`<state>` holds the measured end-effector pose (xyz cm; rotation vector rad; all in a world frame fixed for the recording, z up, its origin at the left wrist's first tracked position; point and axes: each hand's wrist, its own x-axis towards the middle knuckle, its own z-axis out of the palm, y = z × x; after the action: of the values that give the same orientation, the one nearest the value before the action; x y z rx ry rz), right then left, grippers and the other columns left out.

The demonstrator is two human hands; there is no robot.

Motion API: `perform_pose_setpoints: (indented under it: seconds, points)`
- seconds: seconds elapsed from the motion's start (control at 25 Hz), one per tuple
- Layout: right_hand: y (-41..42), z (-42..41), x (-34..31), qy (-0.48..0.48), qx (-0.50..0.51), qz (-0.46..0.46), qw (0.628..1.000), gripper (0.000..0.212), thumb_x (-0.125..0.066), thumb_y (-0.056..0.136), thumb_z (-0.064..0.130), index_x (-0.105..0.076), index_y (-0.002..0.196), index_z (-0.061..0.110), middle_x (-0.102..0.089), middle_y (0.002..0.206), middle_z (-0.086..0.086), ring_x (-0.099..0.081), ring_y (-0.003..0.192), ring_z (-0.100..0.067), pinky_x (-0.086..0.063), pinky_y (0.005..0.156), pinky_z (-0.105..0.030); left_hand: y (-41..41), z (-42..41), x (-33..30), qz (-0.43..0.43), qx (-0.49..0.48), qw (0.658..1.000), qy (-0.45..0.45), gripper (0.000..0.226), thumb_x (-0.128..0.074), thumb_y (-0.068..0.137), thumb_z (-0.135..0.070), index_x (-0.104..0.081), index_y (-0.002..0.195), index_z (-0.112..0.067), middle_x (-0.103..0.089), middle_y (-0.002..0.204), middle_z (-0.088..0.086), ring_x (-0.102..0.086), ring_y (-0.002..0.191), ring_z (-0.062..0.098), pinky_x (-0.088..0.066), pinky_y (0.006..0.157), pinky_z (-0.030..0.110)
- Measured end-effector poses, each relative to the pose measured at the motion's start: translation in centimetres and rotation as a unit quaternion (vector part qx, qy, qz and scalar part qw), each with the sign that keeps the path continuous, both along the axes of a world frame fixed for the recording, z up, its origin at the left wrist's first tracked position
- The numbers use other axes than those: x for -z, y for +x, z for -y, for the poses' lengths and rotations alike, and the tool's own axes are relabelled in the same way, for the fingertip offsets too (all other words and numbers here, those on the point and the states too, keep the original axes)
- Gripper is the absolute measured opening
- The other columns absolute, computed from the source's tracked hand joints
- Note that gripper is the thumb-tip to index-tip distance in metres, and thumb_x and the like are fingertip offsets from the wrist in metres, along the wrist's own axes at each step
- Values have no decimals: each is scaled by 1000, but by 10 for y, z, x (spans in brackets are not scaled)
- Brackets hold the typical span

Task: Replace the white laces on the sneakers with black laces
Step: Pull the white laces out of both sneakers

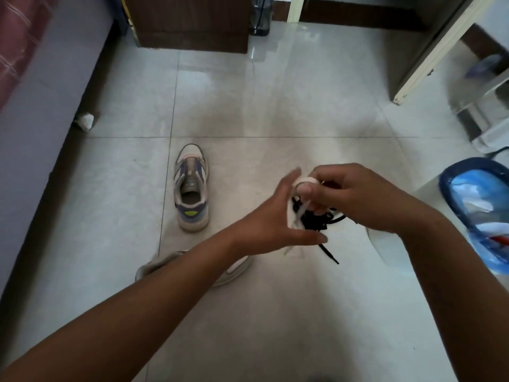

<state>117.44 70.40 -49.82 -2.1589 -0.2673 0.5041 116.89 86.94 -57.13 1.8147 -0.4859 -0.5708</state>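
One beige and blue sneaker (191, 188) stands upright on the tiled floor, heel toward me, with no lace showing. A second sneaker (234, 268) lies under my left forearm, mostly hidden. My right hand (355, 197) pinches a white lace (298, 209) wound around its fingers, together with a bundle of black laces (319, 219) whose end dangles below. My left hand (275, 219) is spread open right beside the bundle, fingers apart, touching the white lace.
A blue bin (451, 177) lined with a plastic bag sits at the right. A brown cabinet (190, 23) and a water bottle (260, 15) stand at the back. A bed edge (41, 78) runs along the left, with a crumpled white wad (85, 121) beside it.
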Motion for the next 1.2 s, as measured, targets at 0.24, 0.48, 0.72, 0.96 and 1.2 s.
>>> perform_pose_setpoints:
  seconds: [0.24,0.48,0.72,0.96,1.2]
  points:
    - [-20,55,6,286,350,22,892,38,-55,91,23,-67,56,20,-67,69,-1,-66,63,-16,-56,62,-24,12,-3,-8,-224,-99,955,-170,42,-43,89,-45,-65,74,-14,-72,99,8,-64,105,21,-44,101,45]
    - [-70,41,50,313,342,-296,836,49,-62,78,49,-60,119,22,-58,123,-9,-63,106,-29,-55,82,-49,29,45,-47,-396,-124,803,-428,59,-36,98,-40,-56,48,-14,-64,71,7,-66,68,19,-56,72,31]
    - [-61,32,49,631,307,-324,635,64,-35,94,55,-48,136,8,-48,139,-20,-50,123,-37,-49,89,-54,11,121,-58,-18,-9,997,-71,37,-41,98,-29,-62,71,-15,-62,78,4,-60,73,18,-48,74,34]
    - [-46,95,35,567,518,-159,620,24,-50,96,29,-68,94,14,-72,81,-6,-70,69,-16,-58,57,-25,-33,145,-41,528,137,764,344,45,-35,82,-16,-62,117,-13,-56,131,9,-48,127,26,-28,111,50]
    - [-30,201,-5,328,647,206,657,19,-47,95,22,-59,82,21,-43,56,5,-39,40,-5,-35,41,-18,-38,156,-20,545,137,802,203,22,-51,85,-28,-71,85,-20,-69,90,2,-66,82,21,-52,83,32]
